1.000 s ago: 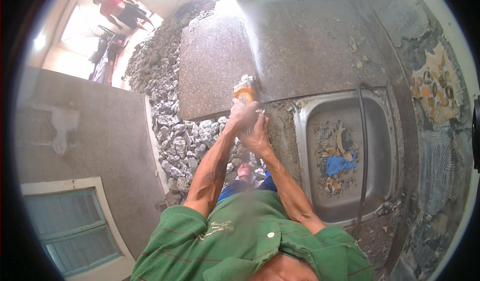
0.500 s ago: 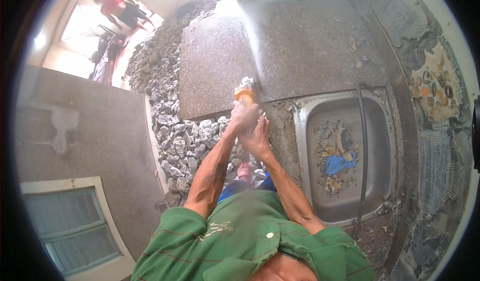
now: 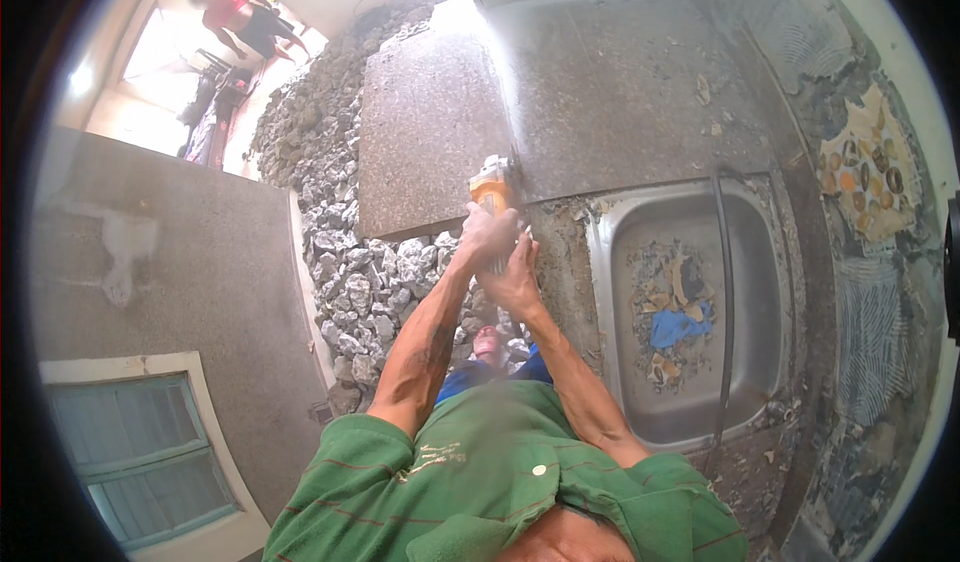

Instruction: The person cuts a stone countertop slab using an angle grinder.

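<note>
Both my hands are closed around a yellow angle grinder (image 3: 490, 194) with a grey metal head. My left hand (image 3: 482, 232) wraps its body just behind the head, and my right hand (image 3: 516, 270) grips it farther back, close against the left. The grinder's head sits at the edge of a speckled stone countertop (image 3: 610, 92), by the seam where a second speckled slab (image 3: 430, 132) meets it. Its disc is mostly hidden by the head and haze. Pale dust hangs along the seam beyond the tool.
Right of my arms is a steel sink (image 3: 690, 382) with rubble and a blue scrap (image 3: 682, 326), crossed by a dark hose (image 3: 724, 302). Broken stones (image 3: 370, 307) cover the floor. A window (image 3: 140, 452) is at left; a person in red (image 3: 235, 12) stands far left.
Almost nothing differs. My hands and the grinder stay at the same seam, with only a very slight shift of the view.
</note>
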A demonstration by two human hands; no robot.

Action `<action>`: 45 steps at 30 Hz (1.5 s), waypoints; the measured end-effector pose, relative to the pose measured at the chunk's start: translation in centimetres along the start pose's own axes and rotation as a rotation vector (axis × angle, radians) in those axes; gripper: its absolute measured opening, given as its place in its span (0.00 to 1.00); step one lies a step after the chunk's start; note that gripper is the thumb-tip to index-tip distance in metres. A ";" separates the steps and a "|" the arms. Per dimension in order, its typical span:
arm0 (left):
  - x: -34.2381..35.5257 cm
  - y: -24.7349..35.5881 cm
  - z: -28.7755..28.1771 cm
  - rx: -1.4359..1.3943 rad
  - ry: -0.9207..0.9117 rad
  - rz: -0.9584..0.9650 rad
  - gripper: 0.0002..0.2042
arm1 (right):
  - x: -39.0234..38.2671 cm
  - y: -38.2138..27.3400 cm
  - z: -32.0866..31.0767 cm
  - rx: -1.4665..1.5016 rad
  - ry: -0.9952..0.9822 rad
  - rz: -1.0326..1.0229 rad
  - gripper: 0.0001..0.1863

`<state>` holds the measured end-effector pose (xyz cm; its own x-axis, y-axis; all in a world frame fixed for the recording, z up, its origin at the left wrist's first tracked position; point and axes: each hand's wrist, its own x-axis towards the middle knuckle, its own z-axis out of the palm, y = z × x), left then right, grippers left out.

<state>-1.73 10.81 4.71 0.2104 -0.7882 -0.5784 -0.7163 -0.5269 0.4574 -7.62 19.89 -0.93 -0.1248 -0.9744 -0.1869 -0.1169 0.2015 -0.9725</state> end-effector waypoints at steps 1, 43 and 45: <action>-0.1 0.1 -0.1 -0.015 0.018 0.032 0.42 | 0.1 0.1 0.1 0.018 0.023 -0.035 0.48; -2.9 -2.1 1.4 0.012 0.073 0.030 0.40 | -3.8 -0.2 -0.9 -0.105 0.028 -0.061 0.47; -3.0 -2.1 1.3 -0.005 0.038 0.009 0.39 | -4.0 0.1 -0.9 -0.074 -0.002 -0.002 0.47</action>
<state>-1.72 14.71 4.58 0.2288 -0.8044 -0.5483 -0.7148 -0.5212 0.4663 -8.00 23.92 -0.10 -0.1231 -0.9749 -0.1856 -0.1897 0.2067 -0.9599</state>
